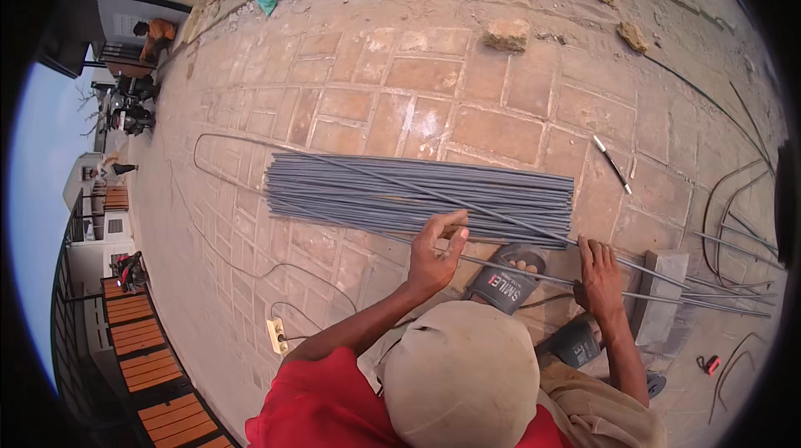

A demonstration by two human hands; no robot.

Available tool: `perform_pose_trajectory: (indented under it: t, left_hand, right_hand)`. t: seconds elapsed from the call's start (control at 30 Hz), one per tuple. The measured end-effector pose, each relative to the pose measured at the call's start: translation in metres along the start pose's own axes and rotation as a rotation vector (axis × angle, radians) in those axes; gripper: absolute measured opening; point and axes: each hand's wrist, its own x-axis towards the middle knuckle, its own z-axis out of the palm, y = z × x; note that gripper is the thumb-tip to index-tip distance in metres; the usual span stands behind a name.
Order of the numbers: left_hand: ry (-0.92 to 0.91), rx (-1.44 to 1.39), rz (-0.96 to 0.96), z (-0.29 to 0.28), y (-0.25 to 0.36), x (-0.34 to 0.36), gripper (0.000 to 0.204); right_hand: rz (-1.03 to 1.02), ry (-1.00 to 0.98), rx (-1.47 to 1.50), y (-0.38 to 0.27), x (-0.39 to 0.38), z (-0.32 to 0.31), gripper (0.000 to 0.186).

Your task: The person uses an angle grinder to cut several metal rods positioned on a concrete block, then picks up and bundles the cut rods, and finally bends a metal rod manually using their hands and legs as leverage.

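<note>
A long thin steel rod (227, 138), bent back into a narrow loop at its left end, lies slantwise over a bundle of straight grey rods (375, 185). My left hand (434, 258) is at its nearer leg, thumb and forefinger bent towards each other; the grip on it is partly hidden. My right hand (601, 279) spans both legs, with the fingers over the farther one and the thumb at the nearer one. To the right, the rod's legs pass over a grey concrete block (662, 302) among other rod ends (734, 294).
A black-and-white marker (613, 166) lies beyond the bundle's right end. Sandalled feet (505, 281) are just below the bundle. A socket strip (277, 336) with a cable sits at left, a small red object (711, 364) at right. A stone (506, 34) and another person (155, 37) are farther off.
</note>
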Motion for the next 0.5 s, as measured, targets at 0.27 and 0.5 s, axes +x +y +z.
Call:
perform_pose_trajectory:
  t: [0.27,0.5]
  left_hand:
    - [0.724,-0.196,-0.697,-0.038,-0.073,-0.077,0.082]
    - [0.684,-1.389,-0.664,-0.075,-0.087,-0.017,0.111]
  right_hand:
    - [0.002,-0.033,0.026,0.014,-0.008,0.012,0.038]
    - [-0.006,0.015,0.066,-0.004,-0.033,-0.058,0.026]
